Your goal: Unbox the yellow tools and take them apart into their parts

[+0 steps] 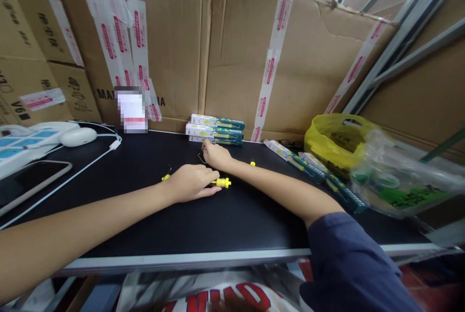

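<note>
My left hand (191, 182) rests on the black table (152, 215), fingers curled around a small yellow tool (222, 182) whose tip sticks out to the right. My right hand (215, 154) reaches further back, fingers closed and pinching at a thin wire hook (201, 159) just in front of a stack of white and teal boxes (215, 129). A small yellow piece (166, 177) lies left of my left hand, another yellow bit (252, 163) right of my right wrist.
Cardboard walls (225, 50) close off the back. More teal boxes (312, 169) lie at right beside a yellow bag (336, 142) and a clear plastic bag (395, 176). A power strip (25, 142), a white mouse (78, 136), a cable and a tablet (32, 179) are at left.
</note>
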`<control>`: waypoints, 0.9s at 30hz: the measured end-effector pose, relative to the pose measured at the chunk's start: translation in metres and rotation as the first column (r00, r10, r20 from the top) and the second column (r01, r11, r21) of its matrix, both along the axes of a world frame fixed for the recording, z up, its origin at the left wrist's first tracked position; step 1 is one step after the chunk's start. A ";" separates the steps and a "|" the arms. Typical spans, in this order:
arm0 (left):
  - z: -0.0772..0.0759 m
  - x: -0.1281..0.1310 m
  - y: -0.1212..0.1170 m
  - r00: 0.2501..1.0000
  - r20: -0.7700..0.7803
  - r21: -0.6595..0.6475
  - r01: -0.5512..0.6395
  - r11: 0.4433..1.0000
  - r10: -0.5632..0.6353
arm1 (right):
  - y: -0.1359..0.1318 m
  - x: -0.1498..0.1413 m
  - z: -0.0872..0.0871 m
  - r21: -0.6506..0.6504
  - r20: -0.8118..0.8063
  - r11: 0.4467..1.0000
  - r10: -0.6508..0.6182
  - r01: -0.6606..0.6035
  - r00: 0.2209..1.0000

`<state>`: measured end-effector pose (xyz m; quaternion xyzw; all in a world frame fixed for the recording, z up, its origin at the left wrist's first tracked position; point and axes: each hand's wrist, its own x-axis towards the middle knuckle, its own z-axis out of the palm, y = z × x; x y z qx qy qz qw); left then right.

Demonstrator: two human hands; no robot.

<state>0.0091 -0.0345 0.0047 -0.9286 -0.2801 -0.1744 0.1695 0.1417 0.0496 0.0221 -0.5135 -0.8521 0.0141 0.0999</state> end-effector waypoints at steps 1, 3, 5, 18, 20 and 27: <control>0.000 0.000 0.000 1.000 0.006 -0.007 -0.006 1.000 0.006 | 0.002 -0.001 0.001 0.003 0.006 1.000 -0.003 0.003 1.000; 0.000 0.001 0.000 1.000 0.016 -0.022 -0.016 1.000 0.017 | 0.005 -0.003 0.001 0.009 0.014 1.000 -0.008 0.007 1.000; 0.001 0.001 0.000 1.000 0.017 -0.031 -0.016 0.999 0.017 | 0.008 -0.004 0.000 0.018 0.019 1.000 -0.010 0.010 1.000; 0.007 0.002 -0.003 0.998 0.026 -0.064 -0.053 0.997 0.055 | -0.017 0.064 0.023 0.261 -0.047 0.963 0.079 -0.064 0.996; 0.006 0.002 -0.001 0.999 0.043 -0.069 -0.023 0.997 0.026 | -0.026 0.099 0.024 0.312 -0.048 0.944 0.125 -0.104 0.991; -0.004 0.001 0.009 0.999 0.049 -0.081 -0.017 0.997 0.021 | -0.034 0.160 0.001 0.151 -0.117 0.968 0.221 -0.202 0.968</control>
